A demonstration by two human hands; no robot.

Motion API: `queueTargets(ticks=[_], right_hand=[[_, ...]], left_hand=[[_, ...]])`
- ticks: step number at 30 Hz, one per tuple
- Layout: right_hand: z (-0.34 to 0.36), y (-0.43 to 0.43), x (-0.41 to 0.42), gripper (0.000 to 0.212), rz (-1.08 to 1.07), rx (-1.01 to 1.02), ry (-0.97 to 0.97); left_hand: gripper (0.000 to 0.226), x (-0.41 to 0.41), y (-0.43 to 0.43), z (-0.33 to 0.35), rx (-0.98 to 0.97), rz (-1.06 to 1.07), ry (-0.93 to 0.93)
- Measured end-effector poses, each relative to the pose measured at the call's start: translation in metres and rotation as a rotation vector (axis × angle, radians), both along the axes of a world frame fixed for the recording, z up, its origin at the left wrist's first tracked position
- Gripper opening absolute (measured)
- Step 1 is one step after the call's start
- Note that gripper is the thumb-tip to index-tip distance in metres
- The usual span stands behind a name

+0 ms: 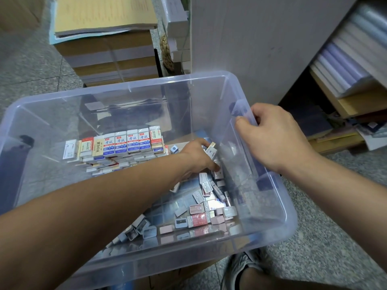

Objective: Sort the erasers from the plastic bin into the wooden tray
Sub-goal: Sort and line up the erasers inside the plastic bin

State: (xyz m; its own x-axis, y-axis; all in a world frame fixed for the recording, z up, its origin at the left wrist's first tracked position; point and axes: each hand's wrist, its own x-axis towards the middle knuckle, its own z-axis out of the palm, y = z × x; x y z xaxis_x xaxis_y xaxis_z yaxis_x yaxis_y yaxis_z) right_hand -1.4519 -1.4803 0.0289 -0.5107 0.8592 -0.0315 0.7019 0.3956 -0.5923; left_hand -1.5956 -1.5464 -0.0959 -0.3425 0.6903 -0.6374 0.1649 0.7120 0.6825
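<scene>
Clear plastic bin (129, 88), seen above a speckled grey stone floor (326, 237). Your left hand (196, 158) reaches inside and pinches one sleeved eraser (212, 151) near the right wall. Your right hand (272, 137) curls over the bin's right rim. Boxed erasers (125, 143) stand in rows at far left; loose ones (201, 208) litter the bottom. Behind are bundled paper stacks (109, 53), a grey cabinet side (261, 38) and shelved notebooks (345, 65).

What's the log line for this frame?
left hand: holds eraser inside plastic bin | right hand: grips its rim | wooden tray: not in view
</scene>
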Motion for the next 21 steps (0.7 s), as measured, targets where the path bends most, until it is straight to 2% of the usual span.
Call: queueTargets(ticks=[8, 15, 21], right_hand=[[0.0, -0.001, 0.0, 0.036, -0.002, 0.008, -0.004], [-0.001, -0.001, 0.0, 0.035, -0.005, 0.003, -0.003], [-0.001, 0.0, 0.0, 0.035, 0.0, 0.002, -0.005]], left_hand=[[0.066, 0.013, -0.003, -0.004, -0.021, 0.019, -0.029], [0.057, 0.012, -0.006, -0.011, 0.044, 0.049, -0.135], [0.067, 0.009, -0.005, -0.01, 0.042, 0.048, -0.177]])
